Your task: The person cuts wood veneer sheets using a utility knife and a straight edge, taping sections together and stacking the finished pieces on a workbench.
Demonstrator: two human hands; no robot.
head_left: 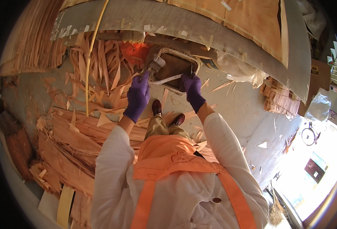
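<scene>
Both my hands wear purple gloves and reach forward over a rectangular basin (197,61) with a crusted whitish rim and a dark brown inside. My left hand (138,93) is closed at the basin's left side, around the handle of a brush (159,62) with a pale, caked head. That head lies over the basin's left edge. At the basin's near right corner is my right hand (193,91), its fingers closed. A thin dark piece rises from them, its kind unclear. A whitish strip (168,79) crosses the basin's near side between my hands.
A long worktable (168,21) bearing wood veneer sheets (245,19) curves across the far side. Veneer scraps (73,141) cover the floor at left, beneath a yellow hose-like line (89,68). An orange-red bag (135,51) and clear plastic (241,68) flank the basin.
</scene>
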